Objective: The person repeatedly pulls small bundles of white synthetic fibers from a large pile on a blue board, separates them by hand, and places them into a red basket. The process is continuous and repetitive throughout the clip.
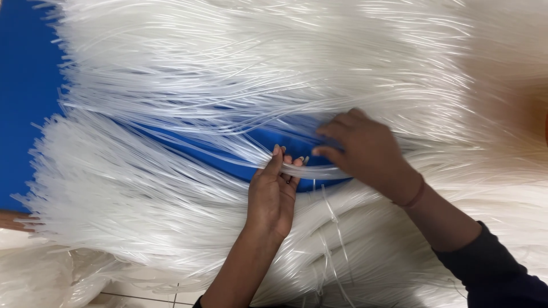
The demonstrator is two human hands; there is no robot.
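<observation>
Now both hands — L (273, 197) & R (365, 151) — pinching thin clear tubes (297, 168), blue sheet (25, 85) beneath

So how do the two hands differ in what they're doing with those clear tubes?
The left hand reaches up from below, fingers pinched on a small bunch of thin clear tubes; the right hand comes in from the right, fingers curled over the same bunch. The right wrist wears a thin band above a dark sleeve; the left wrist is bare. Both work over the gap where the blue surface shows.
</observation>
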